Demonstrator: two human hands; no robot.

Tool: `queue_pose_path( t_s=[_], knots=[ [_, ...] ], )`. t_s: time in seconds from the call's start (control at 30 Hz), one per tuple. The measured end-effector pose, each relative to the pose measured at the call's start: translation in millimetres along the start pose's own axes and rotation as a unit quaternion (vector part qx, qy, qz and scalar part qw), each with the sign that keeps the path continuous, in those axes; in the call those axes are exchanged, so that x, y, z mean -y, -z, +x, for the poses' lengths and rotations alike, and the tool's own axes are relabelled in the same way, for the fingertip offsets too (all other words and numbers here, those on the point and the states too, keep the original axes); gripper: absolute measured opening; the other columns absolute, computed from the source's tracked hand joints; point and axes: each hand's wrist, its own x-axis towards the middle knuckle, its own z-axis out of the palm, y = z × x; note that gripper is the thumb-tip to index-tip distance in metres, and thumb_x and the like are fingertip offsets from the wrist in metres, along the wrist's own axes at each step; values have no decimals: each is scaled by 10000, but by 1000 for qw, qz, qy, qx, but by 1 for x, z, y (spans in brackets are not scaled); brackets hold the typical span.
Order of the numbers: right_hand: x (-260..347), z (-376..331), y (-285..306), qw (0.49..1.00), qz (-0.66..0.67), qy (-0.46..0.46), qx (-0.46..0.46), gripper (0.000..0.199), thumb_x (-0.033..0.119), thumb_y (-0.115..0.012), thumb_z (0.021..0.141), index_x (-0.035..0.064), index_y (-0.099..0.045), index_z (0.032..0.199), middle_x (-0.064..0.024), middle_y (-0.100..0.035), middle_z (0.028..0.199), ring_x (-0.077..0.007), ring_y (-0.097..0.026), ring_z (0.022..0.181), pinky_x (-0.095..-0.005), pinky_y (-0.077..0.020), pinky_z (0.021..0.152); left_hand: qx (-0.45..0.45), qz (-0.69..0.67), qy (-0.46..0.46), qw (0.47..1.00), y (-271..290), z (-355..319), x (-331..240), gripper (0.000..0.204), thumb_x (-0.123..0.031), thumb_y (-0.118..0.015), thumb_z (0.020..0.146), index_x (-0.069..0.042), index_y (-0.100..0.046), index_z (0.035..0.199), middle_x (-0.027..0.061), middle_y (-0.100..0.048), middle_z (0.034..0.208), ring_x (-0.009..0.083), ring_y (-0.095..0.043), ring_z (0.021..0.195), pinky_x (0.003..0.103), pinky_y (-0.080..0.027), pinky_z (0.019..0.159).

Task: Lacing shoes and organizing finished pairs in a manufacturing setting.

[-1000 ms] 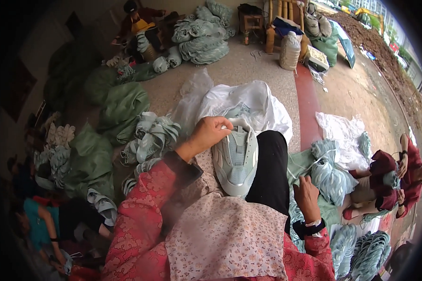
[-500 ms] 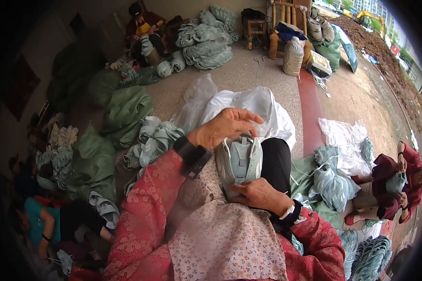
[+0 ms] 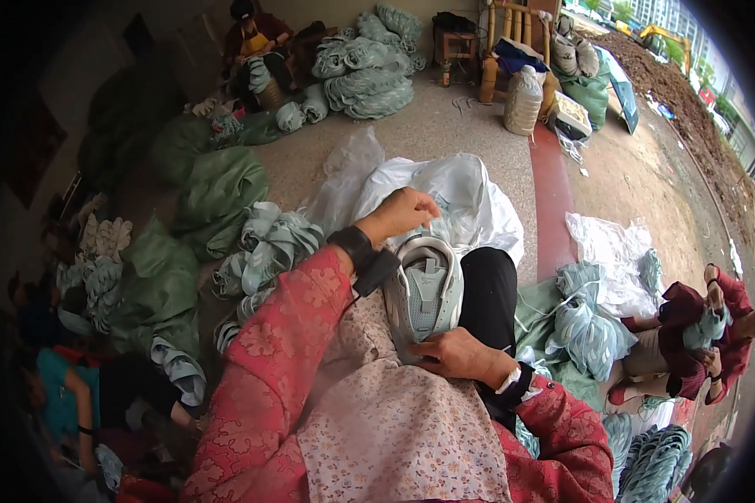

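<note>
A pale green shoe point(image 3: 425, 289) lies sole-up on the person's lap, its toe pointing away toward a white plastic bag point(image 3: 470, 197) spread on the concrete floor point(image 3: 470, 126). The left hand point(image 3: 404, 212) hovers over the toe end, fingers curled and loosely bent, touching the shoe's far edge; whether it grips anything I cannot tell. The right hand point(image 3: 455, 355) rests at the heel end, fingers closed around the shoe's near edge and holding it steady against the patterned apron point(image 3: 394, 436). Both wrists wear dark bands, and the sleeves are red with a floral weave.

To the left of the lap sits a heap of pale green shoe parts point(image 3: 268, 243) beside green sacks point(image 3: 218, 180). To the right lies another pile of the same parts point(image 3: 587, 323), with a person in dark red point(image 3: 696, 335) seated just beyond it. Further off, a person point(image 3: 256, 42) sits near more bundles, and a plastic jug point(image 3: 523, 101) stands by a wooden chair point(image 3: 512, 25).
</note>
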Motion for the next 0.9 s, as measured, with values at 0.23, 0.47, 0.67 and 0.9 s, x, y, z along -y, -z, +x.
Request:
queue_pose_path(
  t_s=[0.23, 0.47, 0.67, 0.9],
  knots=[
    [-6, -2, 7, 995, 85, -50, -8, 276, 214, -690, 812, 161, -712, 1081, -154, -670, 780, -347, -655, 698, -418, -535, 640, -144, 196, -173, 954, -32, -64, -38, 90, -98, -690, 778, -60, -661, 856, 74, -618, 836, 237, -592, 915, 397, -490, 810],
    [-3, -3, 13, 987, 151, -62, 4, 239, 219, -695, 851, 157, -719, 1080, -131, -702, 861, -305, -680, 744, -380, -544, 680, -84, 331, -170, 924, -42, -91, -3, 239, -221, -770, 766, -39, -681, 892, 53, -634, 901, 223, -582, 905, 348, -485, 811],
    [-2, -9, 25, 906, 310, -199, -209, 279, 159, -685, 911, 20, -624, 1145, -95, -652, 756, -121, -610, 677, -280, -487, 613, -46, 33, -52, 997, -34, -98, 9, 230, -143, -808, 748, -44, -680, 911, 25, -600, 943, 131, -526, 967, 279, -460, 808],
    [-24, 25, 70, 909, 46, -361, -202, 582, 462, -560, 947, -26, -513, 1260, -154, -611, 633, -294, -638, 611, -390, -472, 595, -148, 105, -98, 979, -46, -103, 20, 220, -182, -805, 779, -65, -687, 925, 76, -484, 1259, 154, -505, 1108, 294, -459, 888]
  ],
)
